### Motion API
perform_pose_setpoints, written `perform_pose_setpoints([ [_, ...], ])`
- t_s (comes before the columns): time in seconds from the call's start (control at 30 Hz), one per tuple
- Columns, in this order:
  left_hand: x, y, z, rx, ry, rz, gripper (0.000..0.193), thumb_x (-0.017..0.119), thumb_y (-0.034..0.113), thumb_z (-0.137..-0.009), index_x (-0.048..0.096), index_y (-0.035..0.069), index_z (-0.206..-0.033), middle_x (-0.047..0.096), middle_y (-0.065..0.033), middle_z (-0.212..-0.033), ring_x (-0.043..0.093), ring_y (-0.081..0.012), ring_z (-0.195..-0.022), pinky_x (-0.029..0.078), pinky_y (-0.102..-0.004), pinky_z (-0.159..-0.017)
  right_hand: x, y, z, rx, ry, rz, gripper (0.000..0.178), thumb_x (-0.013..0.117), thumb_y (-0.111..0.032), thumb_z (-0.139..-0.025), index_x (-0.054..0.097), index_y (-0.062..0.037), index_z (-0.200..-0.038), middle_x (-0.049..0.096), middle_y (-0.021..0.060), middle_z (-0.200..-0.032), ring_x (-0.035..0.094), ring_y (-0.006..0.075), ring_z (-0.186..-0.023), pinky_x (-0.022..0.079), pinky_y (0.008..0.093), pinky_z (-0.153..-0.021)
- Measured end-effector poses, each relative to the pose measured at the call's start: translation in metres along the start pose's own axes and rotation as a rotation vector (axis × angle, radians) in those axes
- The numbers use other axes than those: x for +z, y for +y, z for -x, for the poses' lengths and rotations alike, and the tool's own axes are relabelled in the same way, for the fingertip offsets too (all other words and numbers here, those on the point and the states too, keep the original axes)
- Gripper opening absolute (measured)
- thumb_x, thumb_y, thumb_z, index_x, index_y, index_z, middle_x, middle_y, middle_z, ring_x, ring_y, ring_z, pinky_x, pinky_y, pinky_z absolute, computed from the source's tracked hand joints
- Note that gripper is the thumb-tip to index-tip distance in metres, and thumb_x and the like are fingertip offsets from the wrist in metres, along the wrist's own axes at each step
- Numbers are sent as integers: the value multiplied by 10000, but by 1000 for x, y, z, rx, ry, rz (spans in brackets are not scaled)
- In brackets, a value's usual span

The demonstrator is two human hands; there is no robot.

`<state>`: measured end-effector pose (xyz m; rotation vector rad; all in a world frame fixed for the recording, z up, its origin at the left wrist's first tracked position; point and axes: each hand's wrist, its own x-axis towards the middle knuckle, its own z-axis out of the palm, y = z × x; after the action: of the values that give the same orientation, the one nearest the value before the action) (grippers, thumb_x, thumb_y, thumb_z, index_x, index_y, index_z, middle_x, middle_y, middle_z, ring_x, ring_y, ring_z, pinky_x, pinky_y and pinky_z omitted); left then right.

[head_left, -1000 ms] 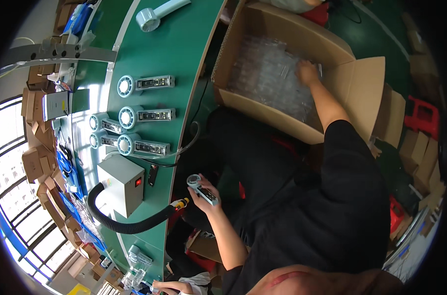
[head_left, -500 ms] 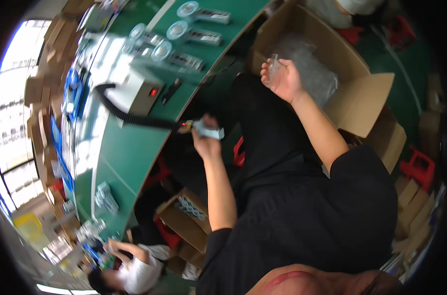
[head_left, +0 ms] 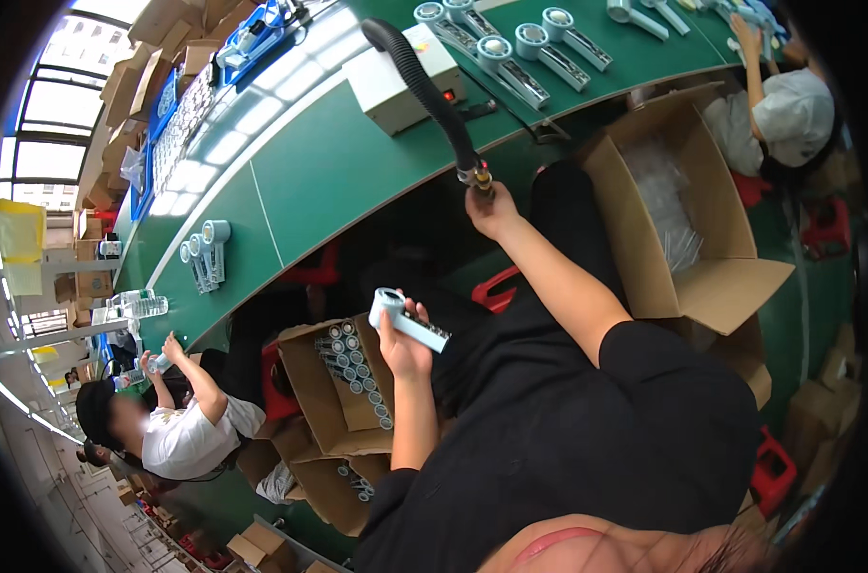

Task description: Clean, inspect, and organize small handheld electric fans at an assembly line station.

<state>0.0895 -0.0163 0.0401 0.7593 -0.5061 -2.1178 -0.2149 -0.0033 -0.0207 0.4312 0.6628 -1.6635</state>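
My left hand is closed round a light-blue handheld housing with a round head; its straight handle shows small parts along its face. Further up and right, the fingers of my right hand grip the brass-coloured end of a black corrugated hose. A small red light glows at that end. The hose curves up over a white box-shaped unit with a red switch, standing on the green table. The hose end and the housing are well apart.
Several similar housings lie beyond the unit, and more stand at the left. A carton with clear plastic pieces is at my right. Another carton holds light-blue housings. Co-workers sit at far left and upper right.
My right hand has left the carton, no longer holds a clear plastic piece, and now grips the hose end. My left hand, still with the housing, is apart from the hose. The view has turned.
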Motion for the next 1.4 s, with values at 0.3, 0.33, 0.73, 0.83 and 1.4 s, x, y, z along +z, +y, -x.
perform_pose_setpoints([
  [0.3, -7, -6, 24, -3, 86, 163, 396, 563, 256, -1059, 497, 42, -1385, 597, -148, -1331, 657, -210, -1049, 556, -388, -927, 6, 30, 8, -346, 109, 134, 309, 668, -219, -964, 531, -46, -1181, 630, 110, -959, 650, 246, -812, 565, 357, -726],
  [0.33, 2, -6, 22, 1, 88, 167, 396, 563, 256, -1059, 497, 42, -1385, 597, -148, -1331, 657, -210, -1049, 556, -388, -927, 4, 34, 7, -344, 108, 140, 309, 668, -219, -964, 531, -46, -1181, 630, 110, -959, 650, 246, -812, 565, 357, -726],
  [0.73, 54, -10, -18, -50, 33, 170, 400, 563, 232, -1048, 458, 99, -1410, 600, -124, -1302, 655, -217, -1000, 550, -398, -904, -35, 18, -24, -76, 251, -371, 364, 693, -293, -976, 525, -53, -1192, 637, 132, -924, 674, 237, -805, 602, 363, -742],
  [0.83, 66, -12, -18, -143, 54, 315, 404, 565, 232, -1045, 449, 123, -1416, 596, -118, -1309, 653, -221, -995, 547, -406, -905, -32, 22, -28, -114, 266, -336, 395, 694, -333, -980, 527, -37, -1182, 645, 143, -944, 689, 229, -823, 621, 367, -771],
  [1.4, 126, 23, 3, 972, -439, -362, 706, 711, 256, -927, 280, 339, -1480, 432, -200, -1491, 696, -316, -860, 615, -429, -748, 36, 99, 128, 493, -66, -100, 500, 559, -537, -1030, 542, -43, -1102, 686, 140, -888, 724, 224, -726, 652, 333, -684],
])
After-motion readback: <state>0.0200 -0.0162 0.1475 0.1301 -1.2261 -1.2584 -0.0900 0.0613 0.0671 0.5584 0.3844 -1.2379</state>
